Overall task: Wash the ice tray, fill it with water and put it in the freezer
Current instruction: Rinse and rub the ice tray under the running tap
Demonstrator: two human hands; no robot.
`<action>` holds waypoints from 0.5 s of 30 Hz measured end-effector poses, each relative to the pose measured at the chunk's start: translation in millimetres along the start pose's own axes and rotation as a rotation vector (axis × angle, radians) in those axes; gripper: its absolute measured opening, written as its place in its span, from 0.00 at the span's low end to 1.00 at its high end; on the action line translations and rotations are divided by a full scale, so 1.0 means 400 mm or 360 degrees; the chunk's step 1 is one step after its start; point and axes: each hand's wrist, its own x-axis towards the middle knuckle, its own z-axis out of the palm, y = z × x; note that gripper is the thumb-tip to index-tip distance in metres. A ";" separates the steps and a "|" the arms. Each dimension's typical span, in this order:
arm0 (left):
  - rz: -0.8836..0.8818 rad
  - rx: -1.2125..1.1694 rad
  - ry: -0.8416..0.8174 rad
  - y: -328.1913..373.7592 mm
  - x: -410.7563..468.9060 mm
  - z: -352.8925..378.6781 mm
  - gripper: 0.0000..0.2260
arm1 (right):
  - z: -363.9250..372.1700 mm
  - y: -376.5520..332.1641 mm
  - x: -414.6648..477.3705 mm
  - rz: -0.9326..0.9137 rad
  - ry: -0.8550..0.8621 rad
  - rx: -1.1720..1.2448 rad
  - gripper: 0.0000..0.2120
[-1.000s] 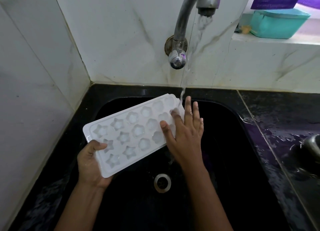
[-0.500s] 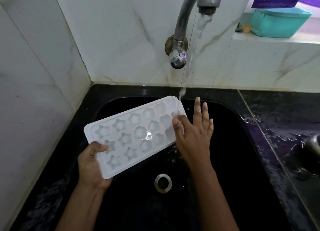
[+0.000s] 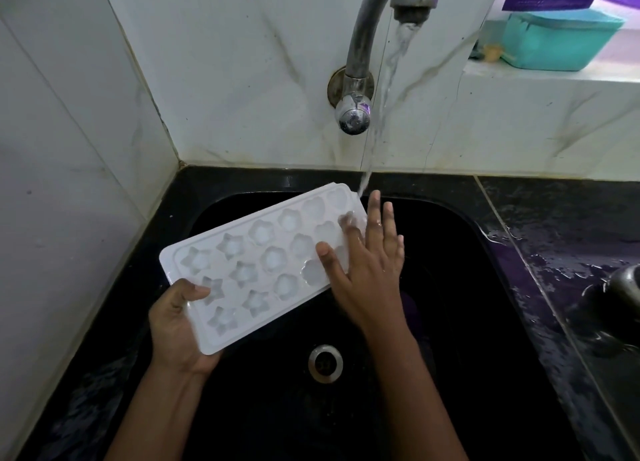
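Our right hand (image 3: 367, 270) has slid back onto the ice tray (image 3: 256, 263), fingers (image 3: 375, 215) straight, rubbing cells under the water (image 3: 389, 76); our left hand (image 3: 176, 325) grips its near corner. We judge washing unfinished.

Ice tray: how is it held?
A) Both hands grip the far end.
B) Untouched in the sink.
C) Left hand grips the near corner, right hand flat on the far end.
C: the left hand curls round a near corner of the ice tray; the right hand lies flat on its far end.
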 end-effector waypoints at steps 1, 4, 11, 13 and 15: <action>0.0011 -0.0003 -0.0002 0.004 -0.002 -0.002 0.32 | -0.004 0.008 0.004 -0.0033 -0.0029 0.0039 0.32; 0.0014 0.0024 -0.0022 0.000 -0.008 0.002 0.31 | -0.021 0.036 0.010 0.0028 0.0103 0.0013 0.28; 0.0053 -0.0058 -0.0015 -0.004 -0.002 -0.002 0.30 | -0.006 0.015 0.008 -0.0056 0.0025 0.0107 0.31; 0.0109 -0.0096 0.0026 -0.002 -0.001 -0.011 0.27 | -0.027 0.037 0.017 -0.0045 0.0225 0.0239 0.27; 0.0127 -0.0145 0.0048 0.000 0.001 -0.014 0.24 | -0.046 0.053 0.022 0.0028 0.0430 0.0331 0.22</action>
